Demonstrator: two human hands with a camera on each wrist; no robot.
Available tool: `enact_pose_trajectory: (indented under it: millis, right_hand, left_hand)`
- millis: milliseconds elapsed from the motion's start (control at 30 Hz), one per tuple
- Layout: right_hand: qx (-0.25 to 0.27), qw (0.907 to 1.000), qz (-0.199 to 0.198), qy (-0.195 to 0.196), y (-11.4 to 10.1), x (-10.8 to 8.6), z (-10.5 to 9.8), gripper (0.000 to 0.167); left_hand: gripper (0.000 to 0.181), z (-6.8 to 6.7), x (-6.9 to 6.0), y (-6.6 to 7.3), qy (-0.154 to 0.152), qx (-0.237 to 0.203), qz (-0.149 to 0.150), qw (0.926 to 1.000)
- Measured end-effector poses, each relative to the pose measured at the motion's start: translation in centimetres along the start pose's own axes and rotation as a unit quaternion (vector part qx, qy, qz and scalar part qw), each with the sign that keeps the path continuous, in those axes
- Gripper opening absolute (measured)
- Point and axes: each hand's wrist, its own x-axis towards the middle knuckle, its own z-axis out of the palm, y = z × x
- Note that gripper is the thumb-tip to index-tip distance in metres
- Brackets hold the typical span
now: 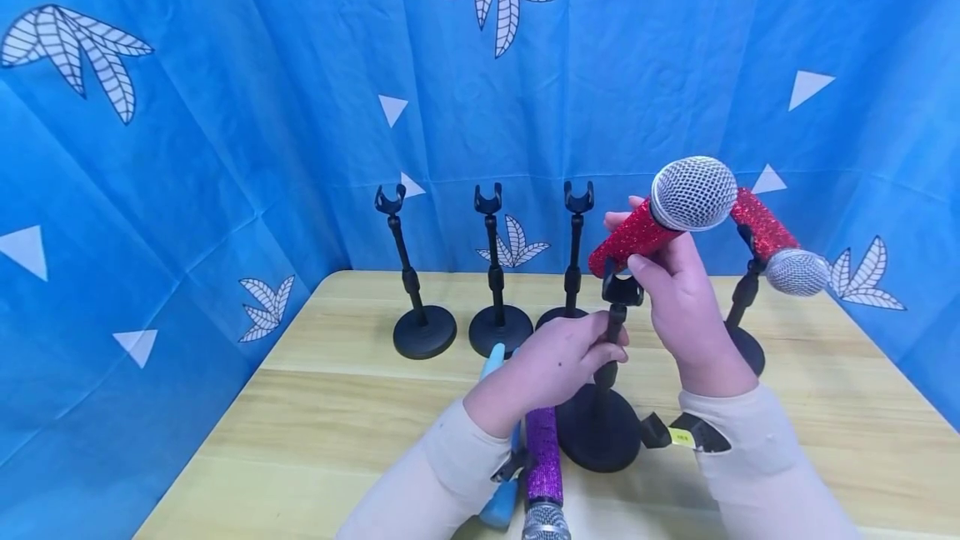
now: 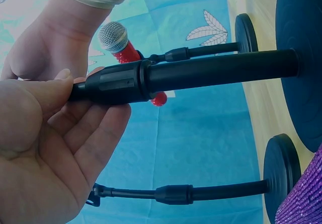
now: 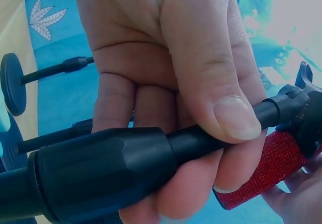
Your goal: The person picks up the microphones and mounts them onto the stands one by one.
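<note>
Red glitter microphone (image 1: 652, 222), black stand (image 1: 604, 377)
Silver mesh head (image 1: 693, 192) tilts upward; right grip (image 1: 681, 294) holds the sparkling handle (image 1: 630, 242), left grip (image 1: 558, 361) curled round the stand's pole (image 1: 617, 323).

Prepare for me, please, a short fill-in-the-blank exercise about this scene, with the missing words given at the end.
1. The right hand holds a raised microphone whose glittery handle is ____.
2. In the head view, another microphone rests in a side stand to the ____ of the right hand.
3. The glittery microphone lying on the table has a ____ handle.
4. Behind the front stand that the left hand grips, the rear stands with empty clips number ____.

Missing words: red; right; purple; three.
</note>
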Motion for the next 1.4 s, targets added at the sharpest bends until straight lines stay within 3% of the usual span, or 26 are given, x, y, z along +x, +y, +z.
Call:
enact_pose_trajectory:
  millis: [133,333,700,867,967,1400]
  right_hand:
    - [-0.01,0.9998,0.008,-0.012,0.2,0.1,0.0,0.06]
    - [-0.07,0.996,0.003,-0.055,0.6,0.3,-0.4,0.078]
    - [-0.213,0.9707,0.002,-0.111,0.4,0.0,-2.1,0.102]
    - [-0.227,0.9663,0.005,-0.122,0.1,0.1,-2.2,0.104]
    - [-0.236,0.9639,-0.003,-0.124,0.2,0.2,-2.1,0.107]
    - [-0.239,0.962,0.025,-0.129,0.0,0.0,-1.8,0.091]
  left_hand:
    - [0.009,-0.1,-0.1,-0.1,-0.003,-0.011,-0.008,0.9999]
    - [0.01,-0.2,-0.3,-0.1,-0.008,-0.025,-0.024,0.9994]
    - [0.017,0.0,-0.2,0.1,-0.008,-0.001,-0.003,1.0]
    - [0.017,0.0,-0.1,0.0,-0.007,0.001,-0.004,1.0]
    - [0.017,0.0,-0.2,-0.1,-0.001,0.002,0.01,0.9999]
    - [0.014,0.1,-0.4,-0.2,-0.004,-0.019,0.003,0.9998]
